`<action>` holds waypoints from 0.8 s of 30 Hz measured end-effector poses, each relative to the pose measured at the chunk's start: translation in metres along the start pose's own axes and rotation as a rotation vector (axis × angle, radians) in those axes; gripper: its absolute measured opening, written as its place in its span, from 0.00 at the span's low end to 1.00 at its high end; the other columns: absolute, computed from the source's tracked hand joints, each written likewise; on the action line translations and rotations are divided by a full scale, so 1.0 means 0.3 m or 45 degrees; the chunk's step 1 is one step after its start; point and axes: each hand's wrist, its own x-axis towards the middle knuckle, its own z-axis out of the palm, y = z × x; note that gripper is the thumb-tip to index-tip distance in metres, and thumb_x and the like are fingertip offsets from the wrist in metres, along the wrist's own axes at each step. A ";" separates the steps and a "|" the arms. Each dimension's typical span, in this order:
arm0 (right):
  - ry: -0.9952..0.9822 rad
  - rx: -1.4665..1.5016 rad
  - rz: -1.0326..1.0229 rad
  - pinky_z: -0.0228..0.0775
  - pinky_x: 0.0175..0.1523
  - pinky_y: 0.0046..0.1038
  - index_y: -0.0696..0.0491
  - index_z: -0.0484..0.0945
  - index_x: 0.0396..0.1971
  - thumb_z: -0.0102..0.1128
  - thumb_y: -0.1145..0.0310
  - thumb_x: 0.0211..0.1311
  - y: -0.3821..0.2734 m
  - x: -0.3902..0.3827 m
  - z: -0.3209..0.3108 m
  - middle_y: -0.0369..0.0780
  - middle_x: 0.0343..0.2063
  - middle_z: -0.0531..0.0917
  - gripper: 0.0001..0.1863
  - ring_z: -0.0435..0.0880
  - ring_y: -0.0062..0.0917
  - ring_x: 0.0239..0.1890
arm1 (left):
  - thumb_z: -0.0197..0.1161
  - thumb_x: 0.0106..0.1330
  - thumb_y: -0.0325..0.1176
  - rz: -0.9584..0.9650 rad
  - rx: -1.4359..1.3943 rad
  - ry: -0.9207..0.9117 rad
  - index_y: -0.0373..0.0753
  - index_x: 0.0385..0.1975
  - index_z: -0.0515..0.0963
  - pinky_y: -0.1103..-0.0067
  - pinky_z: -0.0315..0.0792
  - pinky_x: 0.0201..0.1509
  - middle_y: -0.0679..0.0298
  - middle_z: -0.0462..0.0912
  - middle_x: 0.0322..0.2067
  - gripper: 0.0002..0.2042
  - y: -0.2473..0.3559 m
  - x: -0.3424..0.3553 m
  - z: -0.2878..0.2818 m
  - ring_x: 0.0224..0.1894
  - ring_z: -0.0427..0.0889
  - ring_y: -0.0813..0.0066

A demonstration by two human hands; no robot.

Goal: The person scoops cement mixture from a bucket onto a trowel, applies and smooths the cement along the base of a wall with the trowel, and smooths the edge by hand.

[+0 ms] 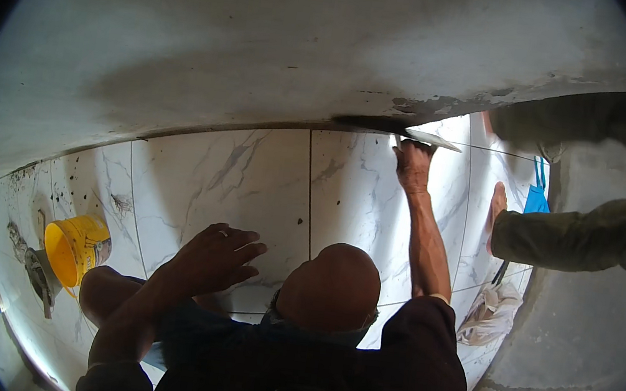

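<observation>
My right hand (414,164) reaches to the base of the grey wall (283,53), closed on a pale flat tool (446,143) held against it, where the plaster is patchy. The tool's handle is mostly hidden by my fingers. Below and to the left, my left hand (217,258) hangs over the marble-patterned tiles (216,161), fingers apart and holding nothing. A bare rounded shape (330,282), apparently my knee, shows between my arms.
Another person's trousered legs (578,241) and bare foot (499,201) are at right, near a blue bag (536,199), a pale crumpled sack (493,312) and a concrete strip (565,355). At left stand a yellow bucket (71,253) and a grey metal tool (39,280), among scattered debris.
</observation>
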 end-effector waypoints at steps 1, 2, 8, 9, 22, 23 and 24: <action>0.204 0.060 -0.163 0.59 0.56 0.50 0.50 0.75 0.33 0.66 0.67 0.55 0.006 0.011 -0.034 0.44 0.22 0.78 0.09 0.77 0.44 0.30 | 0.63 0.63 0.42 0.011 0.008 -0.013 0.43 0.52 0.73 0.64 0.67 0.60 0.61 0.77 0.52 0.19 -0.002 0.000 0.004 0.52 0.78 0.65; 0.187 0.132 -0.141 0.60 0.52 0.48 0.52 0.73 0.33 0.66 0.68 0.55 0.010 0.009 -0.068 0.45 0.22 0.77 0.10 0.75 0.46 0.31 | 0.63 0.63 0.42 0.015 0.005 -0.013 0.43 0.52 0.73 0.64 0.67 0.60 0.61 0.77 0.52 0.19 -0.002 0.001 0.005 0.52 0.78 0.65; -0.111 0.118 -0.072 0.60 0.57 0.47 0.52 0.71 0.33 0.65 0.69 0.55 0.088 -0.052 -0.040 0.46 0.31 0.78 0.11 0.74 0.46 0.40 | 0.63 0.62 0.42 0.022 -0.004 0.003 0.44 0.51 0.73 0.64 0.67 0.60 0.61 0.77 0.52 0.19 -0.004 -0.003 0.000 0.53 0.78 0.65; -0.109 0.116 -0.069 0.60 0.57 0.47 0.52 0.71 0.33 0.65 0.69 0.55 0.098 -0.052 -0.021 0.46 0.31 0.78 0.11 0.74 0.46 0.40 | 0.63 0.62 0.42 0.014 -0.007 -0.002 0.43 0.51 0.73 0.64 0.67 0.60 0.61 0.77 0.52 0.19 -0.004 -0.002 0.001 0.53 0.78 0.64; 0.036 0.089 -0.097 0.58 0.59 0.51 0.54 0.73 0.37 0.65 0.67 0.56 0.118 -0.015 -0.105 0.47 0.37 0.80 0.13 0.73 0.48 0.45 | 0.62 0.64 0.42 0.003 0.006 -0.028 0.43 0.51 0.73 0.64 0.67 0.60 0.60 0.77 0.52 0.19 0.001 0.001 0.006 0.52 0.78 0.64; 0.117 0.137 -0.103 0.58 0.58 0.50 0.55 0.73 0.36 0.65 0.67 0.56 0.106 -0.019 -0.112 0.47 0.36 0.79 0.13 0.73 0.48 0.45 | 0.62 0.64 0.42 0.003 0.009 -0.026 0.43 0.51 0.73 0.64 0.67 0.60 0.60 0.77 0.52 0.19 -0.001 0.000 0.007 0.52 0.78 0.64; 0.171 0.129 -0.169 0.58 0.57 0.50 0.54 0.72 0.35 0.65 0.68 0.56 0.081 -0.022 -0.102 0.47 0.35 0.79 0.12 0.73 0.48 0.45 | 0.62 0.64 0.42 0.002 -0.002 -0.035 0.43 0.52 0.73 0.64 0.67 0.60 0.60 0.77 0.52 0.19 -0.005 -0.003 0.012 0.52 0.78 0.63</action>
